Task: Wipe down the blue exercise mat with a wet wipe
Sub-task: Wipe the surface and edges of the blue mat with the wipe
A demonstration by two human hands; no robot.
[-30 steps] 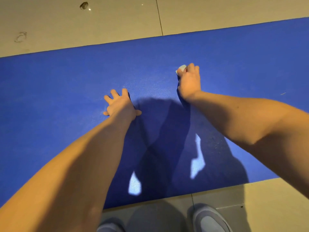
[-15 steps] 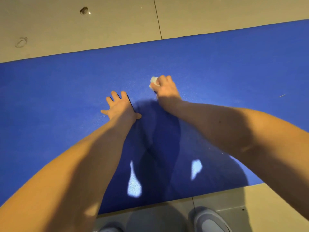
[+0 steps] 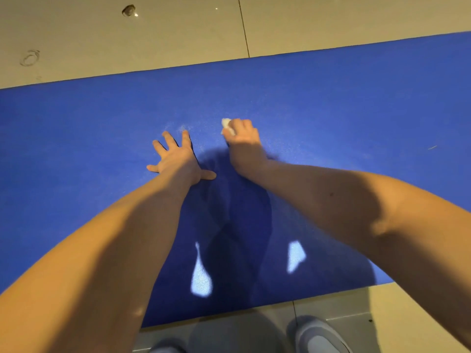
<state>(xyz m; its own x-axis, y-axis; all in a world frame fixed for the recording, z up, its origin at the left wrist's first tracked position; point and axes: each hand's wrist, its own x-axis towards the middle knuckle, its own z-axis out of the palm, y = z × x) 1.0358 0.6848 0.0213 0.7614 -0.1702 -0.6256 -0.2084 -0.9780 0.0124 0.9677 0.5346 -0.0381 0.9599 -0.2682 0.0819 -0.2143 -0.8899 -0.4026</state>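
Blue exercise mat (image 3: 331,98) lies flat across the beige tiled floor (image 3: 178,34). The left hand (image 3: 178,159) rests on it with fingers spread straight. Just beside it, the right hand (image 3: 243,141) curls its fingers round a bunched white wet wipe (image 3: 227,126), pressing it onto the mat's middle. Grey shoes (image 3: 319,337) stand on the floor at the near edge.

mat (image 3: 331,103): plain deep blue, 2 pale light patches lower centre
wipe (image 3: 227,126): white
floor (image 3: 178,34): beige tiles
shoes (image 3: 321,337): grey
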